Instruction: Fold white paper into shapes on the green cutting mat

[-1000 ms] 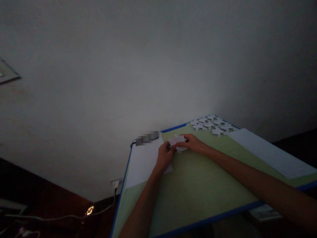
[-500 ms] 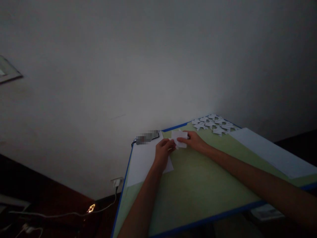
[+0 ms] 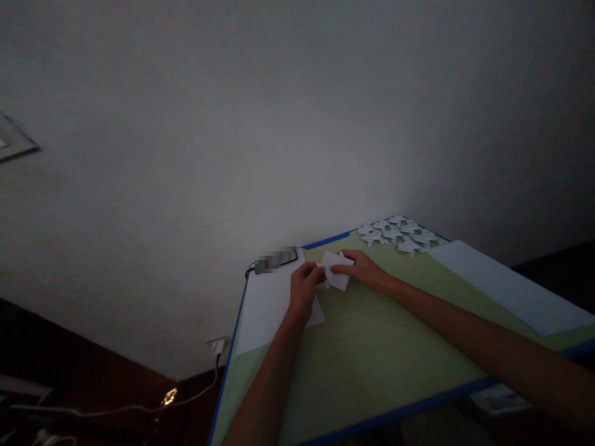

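Note:
A small folded white paper piece [image 3: 337, 282] is held up between both hands, above the green tabletop [image 3: 372, 347]. My left hand [image 3: 307, 282] pinches its left edge, with fingertips closed together. From the other side my right hand [image 3: 360, 269] grips it, the thumb lying across the front and the other fingers hidden behind. Several pointed flaps stick out around the piece. Beneath and beside my left hand lies a white paper sheet [image 3: 264, 310] on the left of the table.
Several folded paper stars [image 3: 395, 235] lie at the far right corner, beside a white sheet stack [image 3: 502, 285]. A partly blurred-out dark device [image 3: 290, 255] rests at the back left. A plugged-in cable [image 3: 217, 350] hangs left of the table, against the wall.
The paper piece has been turned between my hands, so its square face is now tilted and its points show differently. Both hands keep hold of it in nearly the same place.

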`<state>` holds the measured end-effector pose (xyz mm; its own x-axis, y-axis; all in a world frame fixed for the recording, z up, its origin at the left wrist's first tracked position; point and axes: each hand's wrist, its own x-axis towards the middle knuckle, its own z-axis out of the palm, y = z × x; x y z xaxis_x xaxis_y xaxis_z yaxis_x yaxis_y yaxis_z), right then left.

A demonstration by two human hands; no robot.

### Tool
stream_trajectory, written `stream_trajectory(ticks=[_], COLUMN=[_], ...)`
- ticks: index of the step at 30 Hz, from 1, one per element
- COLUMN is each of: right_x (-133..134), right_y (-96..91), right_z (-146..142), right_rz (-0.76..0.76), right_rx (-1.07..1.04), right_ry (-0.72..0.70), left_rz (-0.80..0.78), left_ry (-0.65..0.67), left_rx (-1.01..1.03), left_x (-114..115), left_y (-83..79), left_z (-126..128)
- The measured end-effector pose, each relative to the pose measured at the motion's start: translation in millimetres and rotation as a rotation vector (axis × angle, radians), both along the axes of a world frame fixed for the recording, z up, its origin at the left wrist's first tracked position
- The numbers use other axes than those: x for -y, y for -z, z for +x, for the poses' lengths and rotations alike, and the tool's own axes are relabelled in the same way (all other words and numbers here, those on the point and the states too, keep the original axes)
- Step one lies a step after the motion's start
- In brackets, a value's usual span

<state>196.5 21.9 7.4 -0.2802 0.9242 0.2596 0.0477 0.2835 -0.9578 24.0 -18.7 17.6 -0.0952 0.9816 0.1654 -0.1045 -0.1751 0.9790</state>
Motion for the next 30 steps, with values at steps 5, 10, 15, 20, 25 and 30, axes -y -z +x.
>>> stream_trajectory(ticks=[5,10,15,20,25,30], right_x=[1.7,2.7,4.8,4.7,5.3,6.7], right_y=[-1.5,-0.8,0.4,3.4,5.1,5.8], right_z=[0.7,-0.5,-1.2,-3.0,-6.0,-7.4], right_rz=[-0.032,-0.012,0.011,-0.024,-0.064,-0.114], right_rx=[0.011,0.010,0.004,-0.011,-0.034,-0.058], right_ry=[-0.007,0.012,0.056,0.076,0.045,0.042], left_rz=[0.012,0.006,-0.043,0.013,0.020,-0.018], left_ry=[0.021,0.002,0.043,0.042,0.042,0.041], left_rx=[-0.016,-0.038,-0.099,-0.176,-0.143,-0.149], left_x=[1.1,0.7,0.3,-0.6,-0.3,-2.2], left_y=[-1.6,-1.6,1.9,4.5,3.4,6.8], left_z=[0.2,-0.7,-1.0,-2.7,-2.5,-2.5])
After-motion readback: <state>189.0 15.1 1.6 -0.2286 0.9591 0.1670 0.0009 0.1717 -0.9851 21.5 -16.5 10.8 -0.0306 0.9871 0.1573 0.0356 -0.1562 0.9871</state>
